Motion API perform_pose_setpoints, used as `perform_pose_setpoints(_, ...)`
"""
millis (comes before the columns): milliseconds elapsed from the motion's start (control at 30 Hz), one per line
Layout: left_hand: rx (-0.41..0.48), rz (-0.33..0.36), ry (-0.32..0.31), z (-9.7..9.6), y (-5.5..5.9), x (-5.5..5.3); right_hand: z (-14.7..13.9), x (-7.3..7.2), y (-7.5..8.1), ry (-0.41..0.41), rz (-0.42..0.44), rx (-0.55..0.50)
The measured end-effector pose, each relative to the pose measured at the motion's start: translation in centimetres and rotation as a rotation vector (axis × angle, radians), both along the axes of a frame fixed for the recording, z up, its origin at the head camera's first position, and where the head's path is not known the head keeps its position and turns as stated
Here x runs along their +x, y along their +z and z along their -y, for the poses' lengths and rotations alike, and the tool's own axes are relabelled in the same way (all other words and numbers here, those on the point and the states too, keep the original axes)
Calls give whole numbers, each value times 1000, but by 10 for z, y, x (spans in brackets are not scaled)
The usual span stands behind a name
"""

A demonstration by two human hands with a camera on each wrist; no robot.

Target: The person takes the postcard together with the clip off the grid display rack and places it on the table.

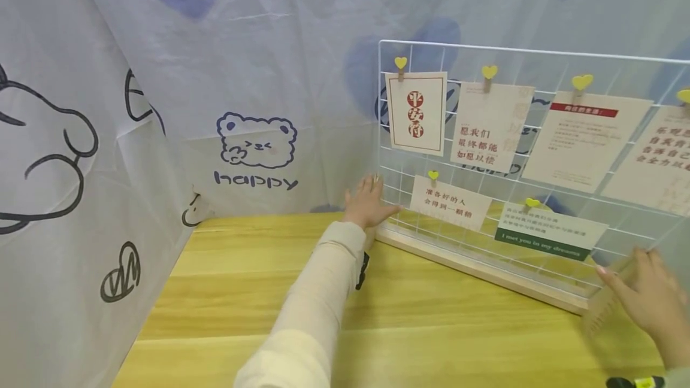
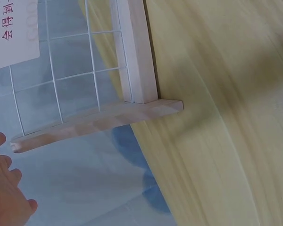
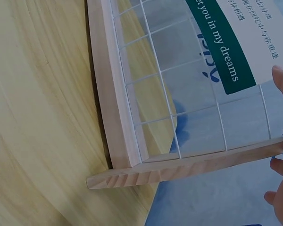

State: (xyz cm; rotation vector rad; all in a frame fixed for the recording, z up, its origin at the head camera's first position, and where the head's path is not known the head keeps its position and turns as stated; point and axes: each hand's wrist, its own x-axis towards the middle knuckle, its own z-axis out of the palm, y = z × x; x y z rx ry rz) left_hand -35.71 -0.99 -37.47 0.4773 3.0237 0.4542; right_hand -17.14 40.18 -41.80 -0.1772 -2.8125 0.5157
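A white wire grid display stand [image 1: 474, 196] with a wooden base stands upright on the table, with printed cards [image 1: 415, 114] clipped to it. My left hand [image 1: 369, 202] is at its left end, fingers extended and thumb spread toward the grid. In the left wrist view, those fingertips are near the tip of the wooden end piece [image 2: 99, 121]. My right hand [image 1: 649, 292] holds the stand's right wooden end piece [image 3: 179, 169]; in the right wrist view, the thumb lies on one side and fingers on the other.
Yellow heart-shaped clips [image 1: 489, 72] hold the cards. The wood-grain table [image 1: 242, 292] meets a pale curtain [image 1: 302, 76] with drawn bears and blue hearts behind and to the left. A dark strap [image 1: 363, 271] shows beside my left forearm.
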Motion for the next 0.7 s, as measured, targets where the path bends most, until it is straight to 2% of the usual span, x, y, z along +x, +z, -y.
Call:
perform_pose_setpoints(200, -6, 16, 1, -3, 1, -3, 1, 3, 0, -18, -22, -14)
perform_pose_setpoints(400, -36, 10, -2, -5, 2, -7, 7, 1, 1, -23, -78, -85)
perform_pose_setpoints(700, -45, 10, -8, -6, 0, -12, 9, 0, 0, -77, -68, -122)
